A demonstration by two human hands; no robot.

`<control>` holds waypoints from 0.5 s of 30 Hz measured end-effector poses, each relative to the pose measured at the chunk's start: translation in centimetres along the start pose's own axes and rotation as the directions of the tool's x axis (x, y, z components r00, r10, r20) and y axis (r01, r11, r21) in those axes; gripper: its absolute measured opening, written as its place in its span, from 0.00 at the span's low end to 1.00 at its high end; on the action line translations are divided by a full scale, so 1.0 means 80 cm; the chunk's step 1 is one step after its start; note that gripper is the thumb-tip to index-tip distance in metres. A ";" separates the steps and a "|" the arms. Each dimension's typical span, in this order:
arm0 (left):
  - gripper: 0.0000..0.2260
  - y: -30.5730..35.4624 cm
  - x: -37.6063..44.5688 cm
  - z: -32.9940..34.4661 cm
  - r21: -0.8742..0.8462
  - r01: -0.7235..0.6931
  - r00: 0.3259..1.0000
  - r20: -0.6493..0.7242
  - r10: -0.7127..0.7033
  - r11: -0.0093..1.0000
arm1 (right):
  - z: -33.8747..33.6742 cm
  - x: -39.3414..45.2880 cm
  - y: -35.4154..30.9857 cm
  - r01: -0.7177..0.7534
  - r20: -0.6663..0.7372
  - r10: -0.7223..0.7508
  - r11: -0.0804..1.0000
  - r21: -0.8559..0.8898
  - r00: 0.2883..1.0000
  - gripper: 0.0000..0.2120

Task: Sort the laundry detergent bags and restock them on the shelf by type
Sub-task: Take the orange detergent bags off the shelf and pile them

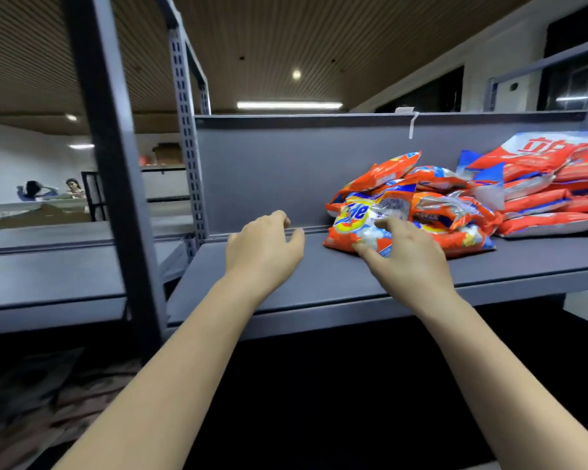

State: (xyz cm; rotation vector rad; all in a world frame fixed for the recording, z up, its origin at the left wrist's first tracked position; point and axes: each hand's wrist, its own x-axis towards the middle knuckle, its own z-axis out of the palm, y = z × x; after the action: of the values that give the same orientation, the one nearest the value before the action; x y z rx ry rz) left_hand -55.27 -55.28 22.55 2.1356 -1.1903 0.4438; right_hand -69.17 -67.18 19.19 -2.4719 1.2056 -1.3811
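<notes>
A loose heap of orange Tide detergent bags [421, 205] lies on the grey shelf board [252, 283], right of centre. Beside it on the right stands a neater stack of red and white detergent bags [543, 188] with large red characters on top. My right hand [404, 256] hovers at the front bag of the Tide heap [357, 222], fingers spread and relaxed, fingertips touching or just short of its plastic. My left hand [263, 247] hangs over the bare shelf to the left of the heap, fingers loosely curled, holding nothing.
A grey back panel [269, 171] closes the shelf behind the bags. Dark uprights [116, 184] stand at the left, with lower shelf boards [48, 266] beyond them. Under the shelf it is dark. Two people sit far off at the left.
</notes>
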 end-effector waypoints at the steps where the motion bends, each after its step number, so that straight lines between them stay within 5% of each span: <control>1: 0.16 -0.007 -0.015 -0.011 0.000 -0.010 1.000 -0.002 0.010 1.000 | -0.005 -0.014 -0.011 0.007 0.005 -0.007 1.000 -0.003 1.000 0.22; 8: 0.17 -0.084 -0.127 -0.086 0.020 -0.071 0.997 0.025 0.070 0.997 | -0.026 -0.124 -0.107 0.059 0.097 -0.066 0.996 0.074 0.993 0.20; 15: 0.15 -0.225 -0.224 -0.146 0.134 0.012 0.997 0.068 -0.021 0.991 | 0.012 -0.235 -0.230 0.092 0.215 -0.121 0.986 0.141 0.969 0.17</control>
State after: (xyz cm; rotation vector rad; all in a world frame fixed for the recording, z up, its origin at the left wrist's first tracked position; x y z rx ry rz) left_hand -49.35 -29.22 14.30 2.2904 -1.2108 0.4564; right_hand -62.87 -42.43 12.97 -2.5492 0.9194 -1.1245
